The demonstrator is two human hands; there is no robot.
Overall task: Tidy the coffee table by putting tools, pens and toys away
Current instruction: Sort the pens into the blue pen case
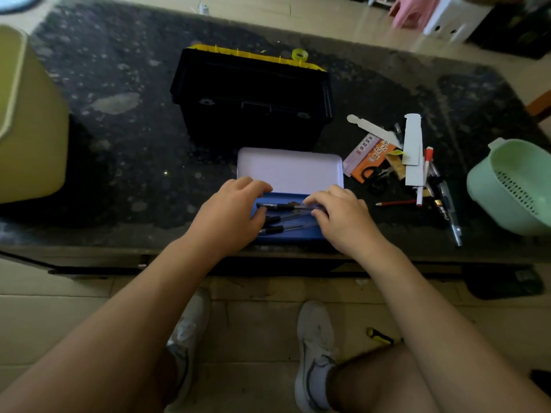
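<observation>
A blue pencil case (293,234) lies open at the table's near edge, its pale lid (289,169) tilted back. Several black pens (283,217) lie inside it. My left hand (231,211) rests over the case's left end with fingers curled onto the pens. My right hand (343,217) is over the right end, fingertips touching the top pen. To the right sits a loose pile of pens (441,201), a red pencil (395,203), scissors (377,177) and paper cards (413,150).
A black toolbox (253,96) with a yellow-edged lid stands open behind the case, a tape roll (299,54) at its rim. A green strainer basket (512,186) is at far right, a yellow-green bin (29,120) at left. A yellow-black tool (380,336) lies on the floor.
</observation>
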